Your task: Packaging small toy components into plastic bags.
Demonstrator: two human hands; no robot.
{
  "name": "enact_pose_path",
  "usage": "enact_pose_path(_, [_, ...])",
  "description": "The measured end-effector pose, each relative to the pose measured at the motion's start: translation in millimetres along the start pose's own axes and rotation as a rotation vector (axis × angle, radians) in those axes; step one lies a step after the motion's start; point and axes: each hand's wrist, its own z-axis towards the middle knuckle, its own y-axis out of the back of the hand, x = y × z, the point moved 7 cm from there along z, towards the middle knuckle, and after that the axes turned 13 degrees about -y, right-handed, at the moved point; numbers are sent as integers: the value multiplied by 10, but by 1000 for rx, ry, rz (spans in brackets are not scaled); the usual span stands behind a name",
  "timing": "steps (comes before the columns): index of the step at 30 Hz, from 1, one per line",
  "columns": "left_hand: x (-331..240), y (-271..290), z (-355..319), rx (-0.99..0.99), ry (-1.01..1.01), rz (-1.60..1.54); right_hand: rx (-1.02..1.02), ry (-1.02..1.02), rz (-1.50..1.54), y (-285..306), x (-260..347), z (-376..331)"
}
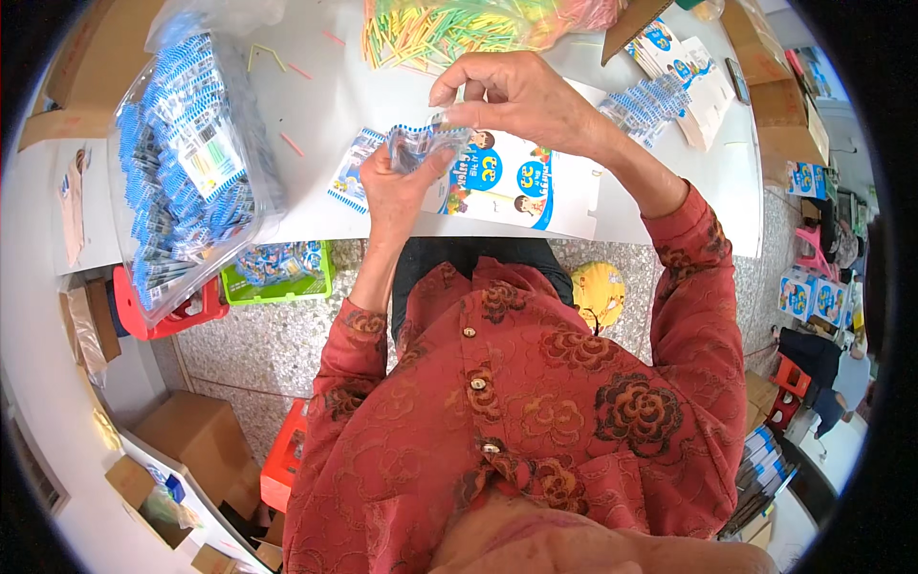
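My left hand (397,196) is closed round the lower part of a small blue-and-white foil sachet (426,142), held over the white table. Above it my right hand (512,96) bends in a pinch, its thumb by the sachet's upper edge. What lies between those fingertips is too small to make out. Beside my left hand, another blue-and-white sachet (350,172) lies on the table. A flat printed carton (564,191) in blue and white lies under my hands, towards the right.
A clear plastic tub (268,182) heaped with sachets stands at the left. At the back is a bag of coloured straws (430,36), with loose straws (292,143) nearby. Strips of sachets (645,107) lie right. Below the table edge are a green basket (277,289) and red stool (206,304).
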Motion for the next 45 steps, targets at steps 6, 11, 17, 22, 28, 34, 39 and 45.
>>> enact_pose_path(6, [18,-10,11,0,5,-19,-107,199,-151,18,42,75])
enact_pose_path(11, [15,17,18,16,17,19,-282,537,-444,-80,143,131])
enact_pose_path(17, [73,139,-55,-42,48,7,-63,78,96,-44,-385,643])
enact_pose_path(22, [18,292,-69,-101,12,-3,-426,48,-466,517,-828,1034])
enact_pose_path(28, [88,386,-64,-115,33,-13,-433,311,-757,267,-732,1244])
enact_pose_path(34, [111,376,-63,-112,59,-36,-313,153,-926,64,-725,1495])
enact_pose_path(39, [117,399,-81,-92,63,-28,-259,163,-988,-56,-684,1546])
enact_pose_path(45, [105,378,-79,-89,60,-27,-264,125,-1027,-184,-547,1487])
